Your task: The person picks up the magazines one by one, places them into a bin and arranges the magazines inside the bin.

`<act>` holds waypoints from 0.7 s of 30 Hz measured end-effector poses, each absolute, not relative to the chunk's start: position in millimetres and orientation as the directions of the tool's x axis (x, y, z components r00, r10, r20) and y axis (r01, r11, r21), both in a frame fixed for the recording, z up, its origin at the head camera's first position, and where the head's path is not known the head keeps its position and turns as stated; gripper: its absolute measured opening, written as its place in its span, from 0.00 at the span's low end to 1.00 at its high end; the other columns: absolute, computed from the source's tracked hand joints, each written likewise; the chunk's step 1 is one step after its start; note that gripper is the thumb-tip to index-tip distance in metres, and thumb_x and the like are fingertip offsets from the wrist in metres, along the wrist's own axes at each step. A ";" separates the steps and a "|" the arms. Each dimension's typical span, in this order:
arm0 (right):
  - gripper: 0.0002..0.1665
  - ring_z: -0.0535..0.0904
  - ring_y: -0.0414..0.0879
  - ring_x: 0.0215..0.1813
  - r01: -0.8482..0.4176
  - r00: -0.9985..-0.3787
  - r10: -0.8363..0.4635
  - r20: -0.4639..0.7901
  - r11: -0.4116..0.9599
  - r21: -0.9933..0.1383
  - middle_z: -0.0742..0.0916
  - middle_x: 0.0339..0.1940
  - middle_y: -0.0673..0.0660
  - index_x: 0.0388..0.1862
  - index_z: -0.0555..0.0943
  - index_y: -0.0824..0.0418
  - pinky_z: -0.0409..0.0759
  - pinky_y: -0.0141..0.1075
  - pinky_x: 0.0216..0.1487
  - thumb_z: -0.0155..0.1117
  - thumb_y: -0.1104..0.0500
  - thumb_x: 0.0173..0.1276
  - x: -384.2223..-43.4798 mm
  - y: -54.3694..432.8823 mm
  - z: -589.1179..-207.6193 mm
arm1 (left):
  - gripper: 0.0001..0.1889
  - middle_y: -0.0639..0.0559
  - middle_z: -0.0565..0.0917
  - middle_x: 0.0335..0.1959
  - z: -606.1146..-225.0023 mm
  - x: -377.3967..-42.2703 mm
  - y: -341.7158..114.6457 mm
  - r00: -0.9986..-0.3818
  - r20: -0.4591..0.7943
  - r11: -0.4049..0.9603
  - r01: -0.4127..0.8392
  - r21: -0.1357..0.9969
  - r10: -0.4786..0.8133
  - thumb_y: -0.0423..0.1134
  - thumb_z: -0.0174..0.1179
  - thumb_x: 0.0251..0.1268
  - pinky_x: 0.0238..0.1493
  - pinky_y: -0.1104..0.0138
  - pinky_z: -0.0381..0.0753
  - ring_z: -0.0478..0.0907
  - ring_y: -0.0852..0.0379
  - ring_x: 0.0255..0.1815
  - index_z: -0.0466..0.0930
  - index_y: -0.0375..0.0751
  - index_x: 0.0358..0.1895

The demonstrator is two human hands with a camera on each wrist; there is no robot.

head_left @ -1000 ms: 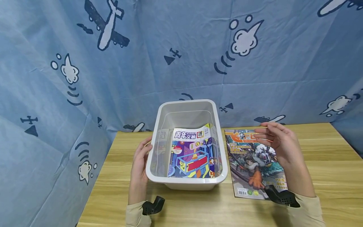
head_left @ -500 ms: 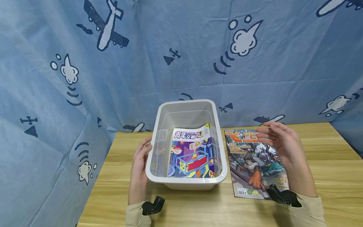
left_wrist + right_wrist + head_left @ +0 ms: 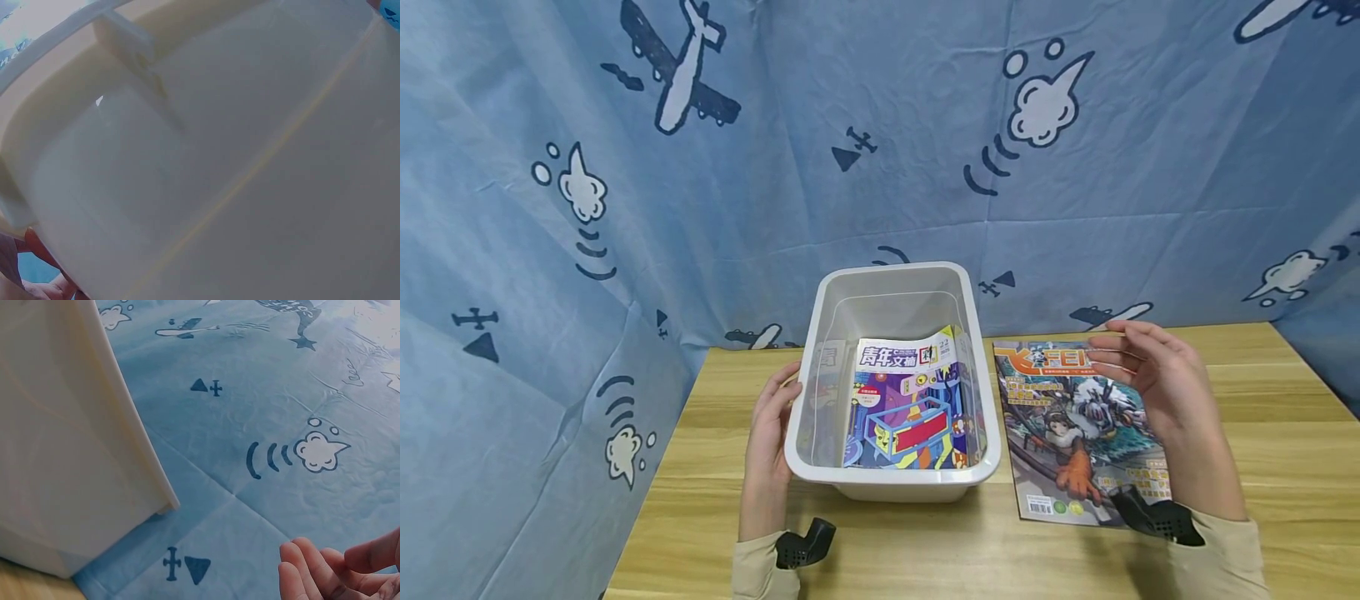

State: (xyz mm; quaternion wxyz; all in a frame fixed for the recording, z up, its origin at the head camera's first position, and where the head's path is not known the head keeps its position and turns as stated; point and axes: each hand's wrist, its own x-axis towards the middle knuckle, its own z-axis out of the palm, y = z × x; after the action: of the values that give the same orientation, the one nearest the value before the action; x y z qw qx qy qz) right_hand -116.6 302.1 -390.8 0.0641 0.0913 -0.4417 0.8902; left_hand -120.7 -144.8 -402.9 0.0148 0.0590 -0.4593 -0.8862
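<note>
A light grey plastic bin (image 3: 891,477) stands on the wooden table, and inside it lies a magazine (image 3: 895,396) with a purple and blue cover. My left hand (image 3: 765,425) rests against the bin's left side near the rim, its fingers only loosely bent. In the left wrist view the bin's outer wall (image 3: 206,156) fills most of the picture. To the right of the bin, a second magazine (image 3: 1052,417) with orange title letters lies flat. Over its right edge hovers my right hand (image 3: 1176,392), fingers loosely bent, holding nothing and partly covering the cover.
Behind the table (image 3: 1262,417) hangs a blue curtain (image 3: 910,167) printed with planes and clouds, which also runs down the left side. The bin's back end is close to it. Each wrist carries a black camera mount (image 3: 805,543).
My right hand has drifted slightly to the right, uncovering more of the orange title on the flat magazine. The left hand and the bin have stayed in place.
</note>
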 end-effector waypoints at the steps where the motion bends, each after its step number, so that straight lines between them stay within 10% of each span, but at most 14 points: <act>1: 0.17 0.91 0.54 0.39 -0.195 -0.976 0.039 0.214 -0.597 -0.778 0.91 0.39 0.65 0.47 0.86 0.70 0.89 0.43 0.41 0.48 0.69 0.83 -116.3 302.5 -390.8 | 0.13 0.46 0.85 0.47 -402.8 -120.7 -144.8 -0.992 -0.093 -0.580 -0.029 0.814 -0.080 0.27 0.50 0.77 0.38 0.71 0.86 0.86 0.59 0.38 0.84 0.43 0.51; 21: 0.14 0.91 0.54 0.38 -0.191 -0.981 0.082 0.176 -0.577 -0.794 0.92 0.39 0.64 0.47 0.86 0.69 0.89 0.42 0.39 0.51 0.67 0.83 -114.2 310.0 -392.9 | 0.13 0.46 0.83 0.52 -401.3 -120.3 -144.3 -0.987 -0.127 -0.549 -0.052 0.834 -0.100 0.30 0.51 0.78 0.41 0.71 0.86 0.84 0.58 0.43 0.83 0.47 0.53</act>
State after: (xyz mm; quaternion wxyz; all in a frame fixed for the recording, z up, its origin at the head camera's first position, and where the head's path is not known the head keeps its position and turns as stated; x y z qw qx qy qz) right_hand -114.2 310.0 -392.9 0.0771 0.0600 -0.4536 0.8858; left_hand -120.3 -144.3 -401.3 0.0137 0.0797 -0.4745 -0.8765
